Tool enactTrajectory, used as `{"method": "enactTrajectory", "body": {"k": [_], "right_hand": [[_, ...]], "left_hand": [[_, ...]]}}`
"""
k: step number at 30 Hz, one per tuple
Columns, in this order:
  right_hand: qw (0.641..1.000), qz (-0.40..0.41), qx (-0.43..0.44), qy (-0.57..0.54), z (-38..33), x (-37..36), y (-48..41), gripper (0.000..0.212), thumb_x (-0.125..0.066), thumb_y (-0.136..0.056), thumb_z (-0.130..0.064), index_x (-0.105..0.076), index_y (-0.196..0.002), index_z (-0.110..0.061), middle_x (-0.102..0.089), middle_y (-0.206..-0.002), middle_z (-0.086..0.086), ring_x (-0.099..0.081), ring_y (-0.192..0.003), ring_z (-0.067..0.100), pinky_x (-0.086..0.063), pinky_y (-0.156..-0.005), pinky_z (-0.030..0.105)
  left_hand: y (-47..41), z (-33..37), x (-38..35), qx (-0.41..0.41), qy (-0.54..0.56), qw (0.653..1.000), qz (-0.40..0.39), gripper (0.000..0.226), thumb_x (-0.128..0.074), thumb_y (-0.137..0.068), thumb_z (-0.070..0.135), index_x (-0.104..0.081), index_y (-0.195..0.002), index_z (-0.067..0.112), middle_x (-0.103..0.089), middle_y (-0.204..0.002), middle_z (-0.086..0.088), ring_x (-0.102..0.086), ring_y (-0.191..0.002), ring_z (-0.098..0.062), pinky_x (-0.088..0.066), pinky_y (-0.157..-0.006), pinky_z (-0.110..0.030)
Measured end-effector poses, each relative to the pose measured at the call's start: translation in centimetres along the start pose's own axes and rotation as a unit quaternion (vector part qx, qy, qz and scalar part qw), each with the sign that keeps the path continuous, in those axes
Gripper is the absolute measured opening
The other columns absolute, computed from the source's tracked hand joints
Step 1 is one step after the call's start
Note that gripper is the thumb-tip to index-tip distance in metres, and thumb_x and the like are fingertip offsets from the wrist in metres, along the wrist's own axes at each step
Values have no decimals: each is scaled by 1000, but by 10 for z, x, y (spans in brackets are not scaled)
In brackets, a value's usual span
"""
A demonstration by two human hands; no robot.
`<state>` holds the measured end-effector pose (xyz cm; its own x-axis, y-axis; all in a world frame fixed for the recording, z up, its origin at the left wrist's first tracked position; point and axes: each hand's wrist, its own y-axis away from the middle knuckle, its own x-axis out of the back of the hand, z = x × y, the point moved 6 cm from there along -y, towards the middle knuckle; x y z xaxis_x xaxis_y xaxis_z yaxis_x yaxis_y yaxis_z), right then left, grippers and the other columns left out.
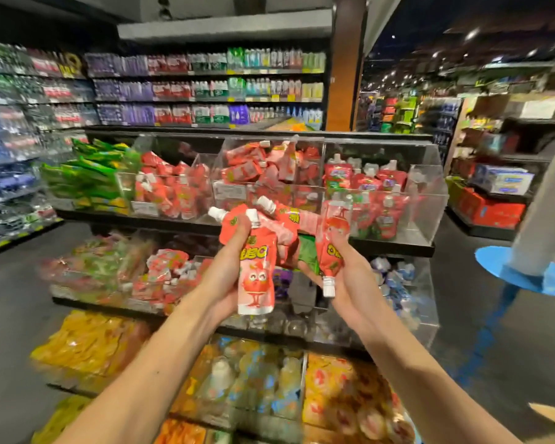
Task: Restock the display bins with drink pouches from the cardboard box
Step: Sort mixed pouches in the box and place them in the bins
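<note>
Head view: my left hand [228,274] grips a bunch of red drink pouches [257,280], fingers curled round their necks. My right hand [345,277] pinches a single pouch [332,238], cap down. Both hang just before the front edge of the clear top bins [430,200]. I see open floor [13,299] on the left; a person [539,203] stands on the right.

Pouches [257,277] seen as glossy plastic film; caps [328,288] white plastic. Bins [430,200] formed of clear, smooth plastic. Pillar [345,91] wood-faced, matt.
</note>
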<state>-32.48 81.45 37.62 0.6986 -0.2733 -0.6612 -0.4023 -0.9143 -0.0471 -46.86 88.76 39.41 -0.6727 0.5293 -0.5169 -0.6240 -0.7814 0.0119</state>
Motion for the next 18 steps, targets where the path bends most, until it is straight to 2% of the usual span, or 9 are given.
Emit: {"method": "enactTrajectory", "body": {"k": [5,7,9,11,13,16,18], "right_hand": [[999,48,12,-14,48,-20,-14,52,-62,-87,-29,-58,-130,-2,-66,-124,22,-70,-101,28,-61,-73,42],[997,73,25,-6,60,-21,-17,47,-61,-90,-28,-60,-128,-1,-67,-122,22,-69,-106,31,-60,-74,43],[994,103,28,-6,67,-16,-16,40,-60,-92,-27,-63,-122,-1,-70,-117,21,-71,-101,29,-60,-74,41],[993,118,24,-7,68,-9,-12,41,-63,-86,-29,-65,-117,-2,-72,-112,19,-73,-95,26,-60,-73,40],[990,137,30,1,65,0,-11,44,-64,-81,-29,-65,-117,-3,-73,-110,17,-74,-92,26,-61,-71,40],[982,177,49,44,57,20,-7,33,-61,-91,-25,-64,-116,-3,-75,-105,15,-74,-91,27,-62,-69,40],[978,191,55,65,51,31,-6,31,-58,-96,-25,-63,-118,-3,-75,-107,15,-73,-96,28,-62,-75,42]], "left_hand": [[-12,9,39,-3,-20,1000,-19,58,-55,-82,55,-68,-100,1,-72,-74,-14,-69,-58,-18,-59,-56,-27],[-19,9,49,13,-10,1000,-23,55,-56,-84,52,-68,-102,1,-73,-76,-14,-69,-59,-18,-60,-58,-27],[-29,4,55,32,-7,999,-32,51,-55,-88,50,-67,-101,2,-72,-75,-14,-69,-58,-18,-59,-57,-27],[-36,-3,59,41,-18,998,-40,50,-52,-91,51,-69,-99,5,-72,-76,-12,-69,-59,-18,-58,-58,-27],[-42,-12,61,56,-22,997,-48,50,-55,-87,54,-74,-97,8,-74,-86,-13,-70,-65,-19,-58,-65,-30],[-53,-24,63,67,-10,997,-39,51,-62,-83,54,-76,-103,10,-73,-98,-19,-71,-73,-22,-58,-76,-35],[-62,-28,65,77,-4,997,-28,58,-66,-80,55,-71,-112,7,-73,-99,-19,-72,-74,-23,-60,-69,-33]]}}
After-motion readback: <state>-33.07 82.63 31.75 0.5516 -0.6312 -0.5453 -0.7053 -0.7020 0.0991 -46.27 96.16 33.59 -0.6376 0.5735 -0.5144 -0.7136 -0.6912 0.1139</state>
